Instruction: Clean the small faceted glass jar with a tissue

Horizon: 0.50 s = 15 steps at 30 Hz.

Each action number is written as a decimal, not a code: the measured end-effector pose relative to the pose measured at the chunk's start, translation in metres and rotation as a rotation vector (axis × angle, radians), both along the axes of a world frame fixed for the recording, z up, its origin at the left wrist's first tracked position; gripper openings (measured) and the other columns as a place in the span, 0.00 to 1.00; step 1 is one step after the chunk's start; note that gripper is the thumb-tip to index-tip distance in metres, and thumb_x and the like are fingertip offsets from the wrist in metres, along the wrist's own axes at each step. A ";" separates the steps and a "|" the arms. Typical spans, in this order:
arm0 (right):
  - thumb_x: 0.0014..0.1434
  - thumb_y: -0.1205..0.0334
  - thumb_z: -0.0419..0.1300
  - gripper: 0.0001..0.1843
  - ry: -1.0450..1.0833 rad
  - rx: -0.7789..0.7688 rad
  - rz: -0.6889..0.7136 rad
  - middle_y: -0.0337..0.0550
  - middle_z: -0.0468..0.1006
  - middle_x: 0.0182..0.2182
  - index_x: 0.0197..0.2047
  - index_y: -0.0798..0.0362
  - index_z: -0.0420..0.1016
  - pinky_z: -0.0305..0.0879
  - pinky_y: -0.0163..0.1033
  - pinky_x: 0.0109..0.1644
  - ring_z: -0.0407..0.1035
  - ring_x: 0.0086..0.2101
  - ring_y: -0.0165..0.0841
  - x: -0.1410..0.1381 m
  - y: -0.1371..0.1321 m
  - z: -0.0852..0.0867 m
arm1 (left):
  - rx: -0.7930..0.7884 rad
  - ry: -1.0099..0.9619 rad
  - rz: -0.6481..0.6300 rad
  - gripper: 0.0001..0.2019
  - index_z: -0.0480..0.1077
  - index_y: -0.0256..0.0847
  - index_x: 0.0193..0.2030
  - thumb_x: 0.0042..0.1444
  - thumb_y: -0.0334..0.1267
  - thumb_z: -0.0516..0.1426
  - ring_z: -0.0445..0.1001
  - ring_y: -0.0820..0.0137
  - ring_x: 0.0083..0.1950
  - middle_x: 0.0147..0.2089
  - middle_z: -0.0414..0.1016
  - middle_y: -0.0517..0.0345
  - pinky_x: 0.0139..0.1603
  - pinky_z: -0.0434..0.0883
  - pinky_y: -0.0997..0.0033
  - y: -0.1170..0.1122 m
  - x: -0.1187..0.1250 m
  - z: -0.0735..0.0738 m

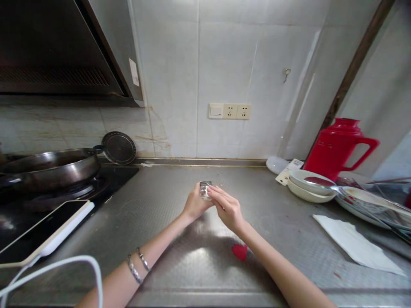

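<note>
A small clear glass-like container (205,190), dark at its far end, is held between my two hands over the metal counter. My left hand (196,203) is closed round its left side and underside. My right hand (226,206) is closed against its right side, the fingers pressed together and their tips on the near face. My fingers cover much of the container, so its full shape and contents are hidden. Below my right wrist, a red scrap (239,252) lies on the steel counter (180,265).
At left, a phone (45,233) with a white cable (93,261) sits near the stove with a steel pan (54,169). On the right are a red thermos (335,149), stacked bowls (308,194), a patterned plate (362,199) and a white paper sheet (356,244). Wall sockets (236,111) are ahead.
</note>
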State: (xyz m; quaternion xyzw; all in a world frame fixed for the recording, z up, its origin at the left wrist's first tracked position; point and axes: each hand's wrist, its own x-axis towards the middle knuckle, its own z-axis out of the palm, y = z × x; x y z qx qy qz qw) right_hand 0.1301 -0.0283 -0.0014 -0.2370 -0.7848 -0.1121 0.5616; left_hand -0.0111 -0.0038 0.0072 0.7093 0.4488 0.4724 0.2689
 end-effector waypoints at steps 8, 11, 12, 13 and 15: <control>0.63 0.75 0.47 0.22 -0.246 0.037 0.004 0.49 0.75 0.51 0.57 0.51 0.68 0.64 0.49 0.60 0.67 0.54 0.36 0.005 -0.006 0.010 | 0.045 0.062 -0.021 0.15 0.64 0.40 0.40 0.47 0.42 0.61 0.77 0.64 0.39 0.37 0.78 0.54 0.36 0.70 0.69 0.002 -0.004 0.000; 0.63 0.74 0.47 0.22 -0.193 0.006 -0.023 0.47 0.77 0.50 0.57 0.49 0.68 0.64 0.51 0.60 0.67 0.54 0.36 0.013 0.002 0.011 | 0.016 0.098 0.005 0.20 0.64 0.41 0.40 0.44 0.46 0.63 0.77 0.64 0.37 0.36 0.78 0.55 0.33 0.69 0.70 -0.002 0.000 0.002; 0.63 0.74 0.48 0.21 -0.151 -0.006 -0.033 0.46 0.77 0.49 0.57 0.49 0.68 0.65 0.51 0.60 0.68 0.53 0.36 0.015 0.005 0.010 | 0.014 0.109 0.008 0.21 0.64 0.41 0.41 0.43 0.47 0.63 0.77 0.64 0.37 0.36 0.78 0.56 0.33 0.68 0.70 -0.004 0.001 0.002; 0.63 0.73 0.49 0.21 -0.103 -0.015 -0.043 0.46 0.77 0.48 0.56 0.49 0.68 0.66 0.51 0.59 0.69 0.52 0.36 0.016 0.008 0.008 | 0.022 0.120 0.005 0.23 0.64 0.41 0.42 0.42 0.48 0.64 0.77 0.64 0.37 0.37 0.78 0.56 0.33 0.68 0.70 -0.006 0.003 0.002; 0.63 0.72 0.51 0.19 -0.015 -0.024 -0.055 0.46 0.78 0.47 0.55 0.49 0.70 0.67 0.50 0.58 0.72 0.50 0.35 0.017 0.013 0.004 | 0.054 0.148 0.002 0.24 0.64 0.42 0.44 0.42 0.48 0.64 0.77 0.63 0.38 0.38 0.77 0.55 0.34 0.68 0.70 -0.009 0.005 0.002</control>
